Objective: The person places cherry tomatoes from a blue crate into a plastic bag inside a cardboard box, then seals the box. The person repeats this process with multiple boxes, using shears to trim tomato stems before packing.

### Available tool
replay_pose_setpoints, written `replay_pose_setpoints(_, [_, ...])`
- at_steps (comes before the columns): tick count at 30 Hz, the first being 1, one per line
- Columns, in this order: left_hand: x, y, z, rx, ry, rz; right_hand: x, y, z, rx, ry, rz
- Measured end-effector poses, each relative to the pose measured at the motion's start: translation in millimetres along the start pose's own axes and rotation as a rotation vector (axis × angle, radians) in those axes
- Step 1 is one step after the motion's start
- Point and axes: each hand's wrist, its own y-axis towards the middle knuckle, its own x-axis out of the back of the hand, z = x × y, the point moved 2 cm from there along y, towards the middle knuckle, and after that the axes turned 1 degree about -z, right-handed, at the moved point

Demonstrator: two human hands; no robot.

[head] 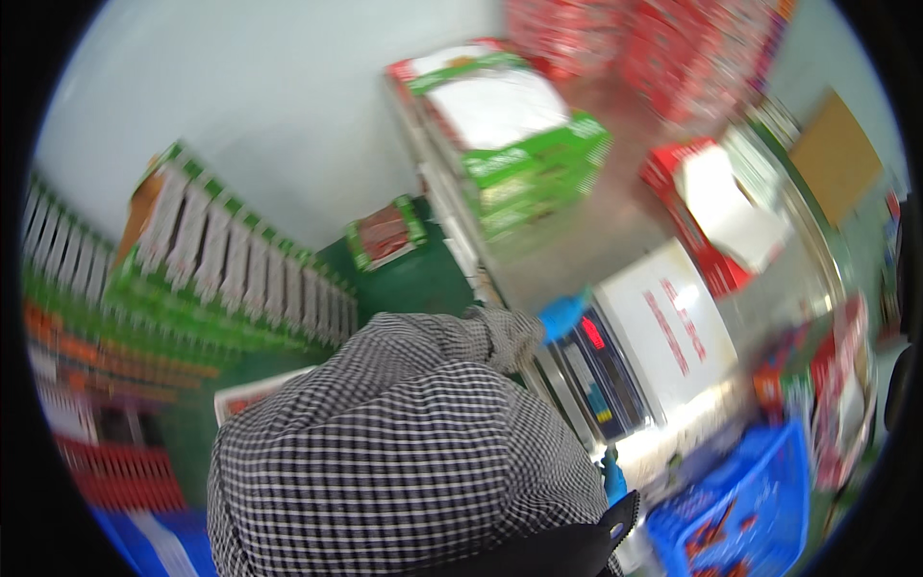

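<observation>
My left hand (564, 317), in a blue glove, reaches to the near corner of a digital scale (611, 386). Its fingers point toward the scale's white platform (667, 321), which bears red writing. Blur hides whether they grip anything. Red figures glow on the scale's display (592, 333), just beside this hand. Lower down, my right hand (614, 482), also blue-gloved, is mostly covered by my checkered sleeve. A small dark thing shows at its fingertips, too blurred to name. The scale stands on a shiny metal table (555, 260).
Green-and-white cartons (533, 159) are stacked up the table, with a red carton (692, 216) holding white sheets beyond the scale. A blue basket (764, 498) contains red-brown packets. Wrapped red packs (577, 36) stand at the far end. Rows of packs in green cartons (216, 245) line the left.
</observation>
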Motion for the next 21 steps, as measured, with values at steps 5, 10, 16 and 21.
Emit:
replay_pose_setpoints(5, [69,-44,-21,-0.196,0.285,-0.206,-38,98,50,0.291,0.116,0.124])
replay_pose_setpoints(10, [303,-155,-16,-0.631,0.499,-0.987,-99,149,102,0.433,0.153,0.339])
replay_pose_setpoints(16, [630,-354,1,0.346,1.101,-1.756,-140,155,167,0.588,0.21,0.393])
replay_pose_setpoints(21, [765,-443,34,0.772,1.096,-1.654,-182,152,227,0.678,0.055,0.469])
